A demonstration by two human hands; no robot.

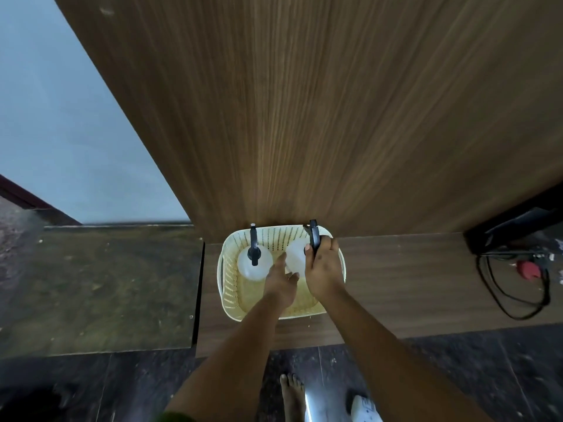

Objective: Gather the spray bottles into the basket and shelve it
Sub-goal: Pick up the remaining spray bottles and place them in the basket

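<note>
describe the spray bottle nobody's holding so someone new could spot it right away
Find the cream perforated basket on the low wooden ledge against the tall wood panel. Inside at its left stands a white spray bottle with a black trigger; unlike the right-hand bottle, no hand grips it.

Both bare forearms reach toward twelve o'clock; the left hand (281, 281) spreads loose fingers, the right hand (323, 266) curls closed.
</note>
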